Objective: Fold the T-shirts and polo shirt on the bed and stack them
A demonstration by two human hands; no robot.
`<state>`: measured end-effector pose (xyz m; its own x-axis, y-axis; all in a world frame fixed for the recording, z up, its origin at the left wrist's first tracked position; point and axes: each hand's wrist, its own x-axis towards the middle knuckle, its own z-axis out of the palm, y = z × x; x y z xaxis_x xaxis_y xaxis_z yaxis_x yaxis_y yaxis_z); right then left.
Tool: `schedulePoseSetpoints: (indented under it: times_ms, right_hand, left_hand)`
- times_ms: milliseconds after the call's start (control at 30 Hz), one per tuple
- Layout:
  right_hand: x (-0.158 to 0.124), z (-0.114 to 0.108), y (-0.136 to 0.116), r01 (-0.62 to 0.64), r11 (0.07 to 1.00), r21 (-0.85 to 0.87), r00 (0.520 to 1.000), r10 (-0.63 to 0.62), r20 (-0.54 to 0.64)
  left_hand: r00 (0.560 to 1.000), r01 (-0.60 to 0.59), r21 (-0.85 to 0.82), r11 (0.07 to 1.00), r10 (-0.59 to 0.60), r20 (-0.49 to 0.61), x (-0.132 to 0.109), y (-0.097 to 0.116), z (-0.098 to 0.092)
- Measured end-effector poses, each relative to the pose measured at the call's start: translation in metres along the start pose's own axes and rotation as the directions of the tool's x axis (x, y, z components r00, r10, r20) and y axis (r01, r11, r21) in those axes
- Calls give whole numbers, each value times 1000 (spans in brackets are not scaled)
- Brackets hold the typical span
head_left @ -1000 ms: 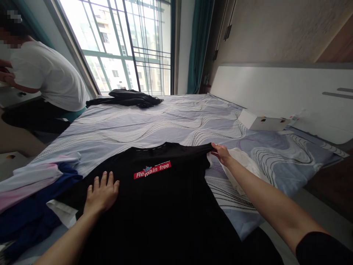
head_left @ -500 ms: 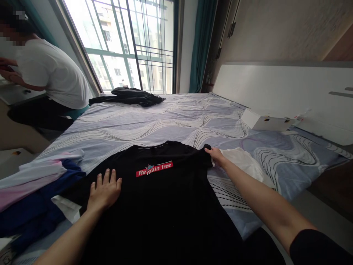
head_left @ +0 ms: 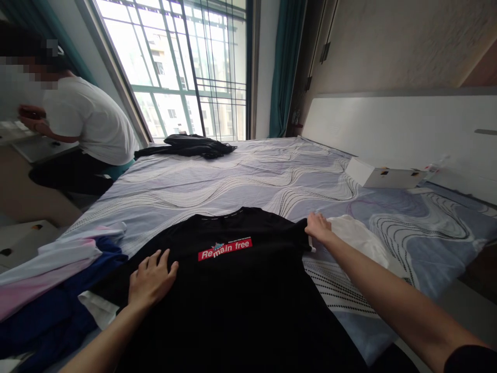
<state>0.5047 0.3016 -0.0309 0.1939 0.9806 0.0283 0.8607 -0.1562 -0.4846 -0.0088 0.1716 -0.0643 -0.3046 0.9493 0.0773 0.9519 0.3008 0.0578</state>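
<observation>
A black T-shirt (head_left: 233, 295) lies spread over the bed in front of me, its neckline pointing away. Its chest carries a red label (head_left: 225, 249) reading "Remain free". My left hand (head_left: 152, 280) rests on the shirt's left part, fingers somewhat apart and holding nothing. At the right sleeve (head_left: 301, 234), my right hand (head_left: 319, 227) grips the cuff edge with its fingers closed. White trim shows at both sleeve ends. The lower part of the shirt runs out of view at the bottom.
White, pink and blue clothes (head_left: 66, 280) lie heaped at left. A white cloth (head_left: 355, 235) lies beyond my right hand. Black clothing (head_left: 190, 146) lies at the bed's far edge, a white box (head_left: 392, 176) near the headboard (head_left: 388, 124). A person in white (head_left: 93, 119) sits at left.
My right hand has drawn the sleeve outward to the right, and the sleeve now lies straighter. The left hand stays on the shirt, its fingers slightly more bent. The view has shifted a little.
</observation>
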Motion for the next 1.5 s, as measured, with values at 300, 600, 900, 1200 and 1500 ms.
schedulePoseSetpoints:
  times_ms: [300, 600, 900, 1200, 1500]
  right_hand:
    - [50, 91, -115, 284, 955, -89, 954, -272, 126]
    - [114, 97, -138, 353, 922, -162, 935, -352, 35]
    - [131, 139, -138, 262, 927, -267, 961, -277, -22]
    - [20, 115, -74, 229, 924, -306, 972, -198, 127]
    - [4, 89, -22, -10, 939, -345, 994, -29, -106]
  left_hand:
    - [998, 69, 44, 997, -68, -13, 106, -10, -13]
    - [985, 5, 18, 1000, -2, -173, 177, -3, -13]
    - [989, 143, -34, 989, -144, -32, 202, 18, 21]
    - [981, -139, -72, 988, 127, -146, 101, -81, 0]
    - [967, 86, 2, 996, -83, -241, 33, -92, -42]
